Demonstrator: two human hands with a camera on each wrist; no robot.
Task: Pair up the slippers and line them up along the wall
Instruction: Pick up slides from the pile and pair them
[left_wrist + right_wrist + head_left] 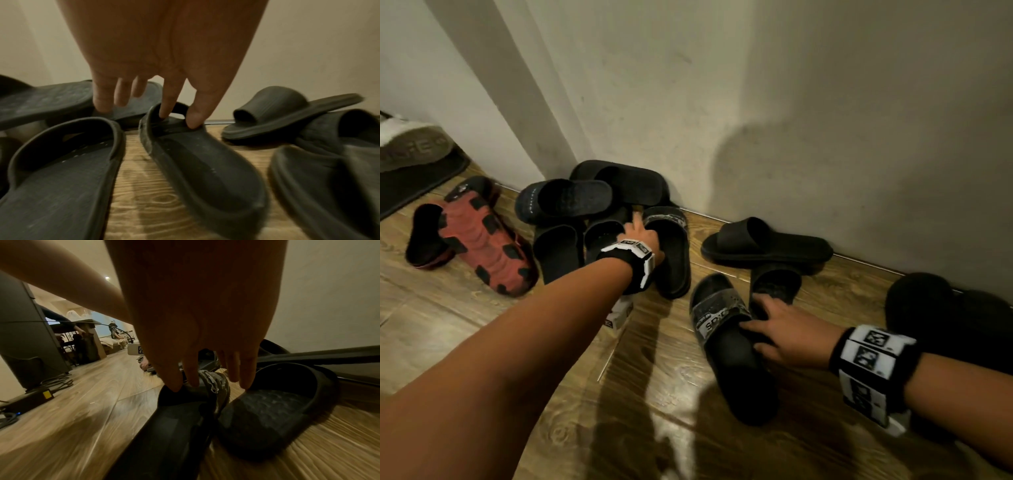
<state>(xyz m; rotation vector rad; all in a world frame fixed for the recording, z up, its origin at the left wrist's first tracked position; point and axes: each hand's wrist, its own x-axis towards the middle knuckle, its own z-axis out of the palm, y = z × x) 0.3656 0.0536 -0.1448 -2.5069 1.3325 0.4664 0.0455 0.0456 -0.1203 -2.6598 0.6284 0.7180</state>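
Black rubber slippers lie scattered on a wood-grain floor [661, 394] at the foot of a pale plaster wall [825, 120]. At frame centre of the head view, the left hand [642, 240] reaches far forward on a straight arm, palm down, wearing a black wristband with white marker tiles. Its thumb and forefinger pinch the strap of a black slide [197, 159], the forefinger hooked under the band and the thumb pressing on top; the other three fingers hang loosely over a neighbouring slipper behind it. This slide sits in a heap near the wall corner, with another smooth black slide [61, 170] just beside it at lower left of the left wrist view. At lower right of the head view, the right hand [787, 334], also wearing a wristband, grasps a black slide with a worn printed strap [717, 317]: the thumb and forefinger curl round the strap edge while the outer fingers touch the pebbled footbed of a second black slide [267, 405] lying close alongside. A chunky moulded black slipper [767, 245] rests sideways along the wall, right of centre, overlapping the toe end of that second slide. At left, a red shoe with black patches [482, 240] lies near a dark doormat [417, 185].
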